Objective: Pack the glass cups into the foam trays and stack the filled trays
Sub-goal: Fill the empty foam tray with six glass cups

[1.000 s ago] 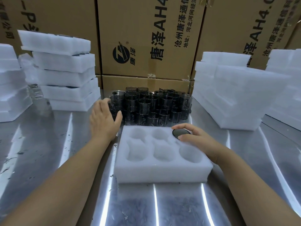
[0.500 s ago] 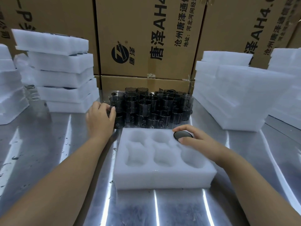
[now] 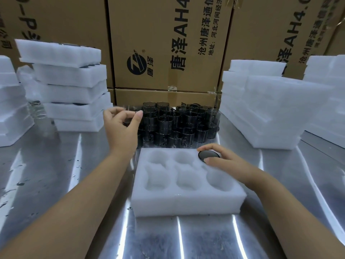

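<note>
A white foam tray (image 3: 186, 201) with six pockets lies on the metal table in front of me. Its back right pocket holds one dark glass cup (image 3: 207, 154), seated upside down with its round base showing. My right hand (image 3: 229, 162) grips that cup between thumb and forefinger. Behind the tray stands a cluster of several dark glass cups (image 3: 179, 124). At the cluster's left edge, my left hand (image 3: 121, 126) is raised and curls its fingers round another glass cup (image 3: 131, 112), which is blurred. The other five pockets are empty.
A leaning stack of filled foam trays (image 3: 74, 94) stands at the back left, with more foam (image 3: 9, 101) at the far left. Piles of foam trays (image 3: 270, 113) rise at the right. Large cardboard boxes (image 3: 168, 43) wall off the back. The metal table (image 3: 46, 174) reflects light strips.
My left hand reached into the left edge of the cup cluster, closed on a cup and lifted it. My right hand stayed on the cup in the back right pocket.
</note>
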